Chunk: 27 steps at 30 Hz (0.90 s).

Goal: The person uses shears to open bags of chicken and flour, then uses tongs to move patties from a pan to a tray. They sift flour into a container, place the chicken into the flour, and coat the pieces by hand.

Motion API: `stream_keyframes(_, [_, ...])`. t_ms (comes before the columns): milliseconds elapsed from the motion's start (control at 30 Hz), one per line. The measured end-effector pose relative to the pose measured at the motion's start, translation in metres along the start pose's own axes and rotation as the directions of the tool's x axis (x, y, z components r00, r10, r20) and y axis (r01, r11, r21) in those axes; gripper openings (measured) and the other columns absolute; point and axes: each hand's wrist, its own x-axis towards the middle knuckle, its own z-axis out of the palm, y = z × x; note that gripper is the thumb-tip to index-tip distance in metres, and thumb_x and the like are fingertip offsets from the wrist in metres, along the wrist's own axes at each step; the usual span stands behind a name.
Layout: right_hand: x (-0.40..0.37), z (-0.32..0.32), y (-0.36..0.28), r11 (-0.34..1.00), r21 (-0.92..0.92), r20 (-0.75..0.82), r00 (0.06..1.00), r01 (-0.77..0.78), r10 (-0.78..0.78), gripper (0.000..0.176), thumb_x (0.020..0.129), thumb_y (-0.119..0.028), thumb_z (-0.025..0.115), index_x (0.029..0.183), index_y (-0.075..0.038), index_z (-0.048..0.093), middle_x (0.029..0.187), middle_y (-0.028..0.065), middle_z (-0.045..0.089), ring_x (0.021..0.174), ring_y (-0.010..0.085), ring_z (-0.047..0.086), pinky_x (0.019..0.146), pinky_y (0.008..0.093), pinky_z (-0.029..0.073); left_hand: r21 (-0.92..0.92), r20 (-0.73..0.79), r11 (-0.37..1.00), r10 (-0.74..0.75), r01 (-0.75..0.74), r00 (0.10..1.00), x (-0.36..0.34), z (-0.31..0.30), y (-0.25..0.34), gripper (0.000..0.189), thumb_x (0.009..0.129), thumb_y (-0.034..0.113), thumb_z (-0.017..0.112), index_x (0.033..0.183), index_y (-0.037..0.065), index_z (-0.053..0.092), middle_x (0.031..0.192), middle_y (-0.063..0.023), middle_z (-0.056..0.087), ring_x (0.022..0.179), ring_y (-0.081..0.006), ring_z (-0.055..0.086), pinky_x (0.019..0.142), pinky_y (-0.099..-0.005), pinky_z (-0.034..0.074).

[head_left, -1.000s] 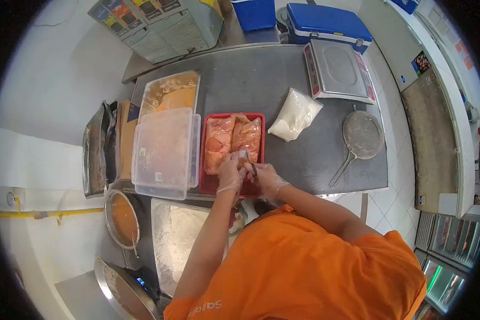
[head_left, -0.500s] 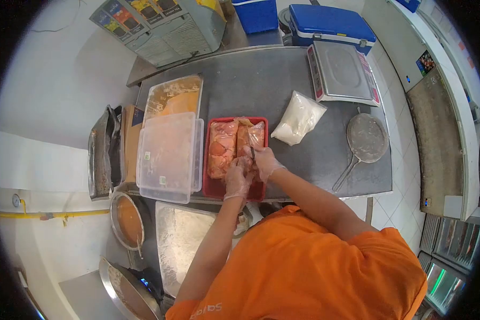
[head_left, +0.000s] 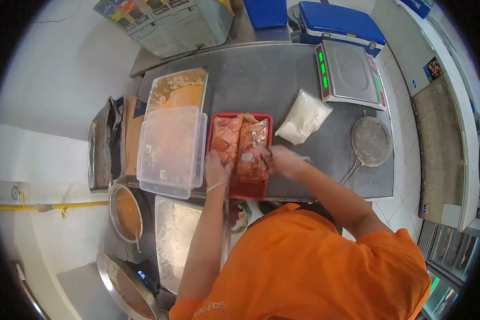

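Observation:
A red tray [head_left: 250,191] on the metal table holds two clear plastic bags of raw meat side by side. My gloved left hand [head_left: 217,169] grips the near end of the left bag of raw meat [head_left: 227,133], its fingers partly hidden. To the right, my gloved right hand [head_left: 287,161] is closed and smeared by motion at the tray's right edge. A small dark tool [head_left: 266,154] shows at its fingers; its kind is too blurred to tell. The right bag of raw meat [head_left: 253,146] carries a small white label and lies beside this hand.
Right of the tray lies a bag of white powder [head_left: 304,117], near a scale [head_left: 352,72] and a round strainer [head_left: 372,141]. Clear plastic lids [head_left: 168,152] lean over a container of orange-yellow stuff [head_left: 184,98] at left. A flour tray [head_left: 178,240] stands below.
My left hand has moved left from between the bags to the left bag. My right hand has pulled back rightward off the right bag. Green digits now show on the scale.

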Motion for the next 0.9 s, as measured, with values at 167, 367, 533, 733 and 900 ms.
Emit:
stream_keyframes(167, [-0.031,0.06,0.015,0.982,0.121,0.114,0.985,-0.142,0.128,0.035,0.097,-0.044,0.056,0.099,-0.009,0.062,0.074,0.0026,0.06,0.067,0.0131,0.059,0.06,0.0274,0.045,0.02,0.187,1.0,-0.017,0.013,0.982,0.014,0.024,-0.032,0.035,0.074,0.002,0.073,0.105,-0.007,0.058,0.101,-0.0265,0.062,0.098,-0.0408,0.062,0.082,-0.0444,0.052])
stream_keyframes(367, [0.012,0.07,0.042,0.968,0.161,0.128,0.977,-0.192,0.172,0.038,0.089,-0.044,0.069,0.099,-0.008,0.061,0.073,0.0026,0.058,0.067,0.0132,0.057,0.059,0.0236,0.044,-0.121,0.208,0.977,-0.151,0.178,0.966,0.023,-0.001,-0.007,0.005,0.082,-0.001,0.056,0.081,-0.002,0.061,0.083,-0.0249,0.062,0.084,-0.0397,0.065,0.073,-0.0465,0.051])
stream_keyframes(533, [0.045,0.057,0.078,0.973,0.158,0.166,0.976,-0.166,0.139,0.03,0.092,-0.036,0.067,0.102,-0.008,0.062,0.082,-0.0002,0.055,0.076,0.0105,0.055,0.06,0.025,0.044,-0.141,0.058,0.987,-0.066,0.074,0.996,0.012,0.001,-0.003,0.012,0.082,-0.004,0.05,0.078,-0.001,0.06,0.083,-0.0247,0.063,0.077,-0.0396,0.065,0.068,-0.046,0.051])
stream_keyframes(733, [0.003,0.069,0.067,0.937,0.333,0.188,0.981,-0.107,0.045,0.02,0.096,-0.029,0.062,0.103,-0.01,0.064,0.085,-0.0051,0.053,0.079,0.0069,0.052,0.067,0.0233,0.042,-0.202,-0.049,0.979,-0.048,0.037,0.998,0.008,0.009,-0.008,0.019,0.084,0.014,0.05,0.074,-0.001,0.054,0.074,-0.0278,0.057,0.072,-0.0459,0.055,0.064,-0.0504,0.042])
stream_keyframes(900, [0.033,0.072,0.085,0.924,0.383,0.098,0.994,0.004,-0.044,0.02,0.095,-0.032,0.063,0.1,-0.012,0.065,0.084,-0.0062,0.055,0.079,0.0056,0.051,0.067,0.0199,0.04,-0.434,0.064,0.873,-0.214,0.22,0.975,-0.005,0.022,-0.004,0.02,0.087,0.012,0.05,0.075,-0.001,0.059,0.073,-0.0216,0.061,0.07,-0.0351,0.062,0.063,-0.0427,0.047])
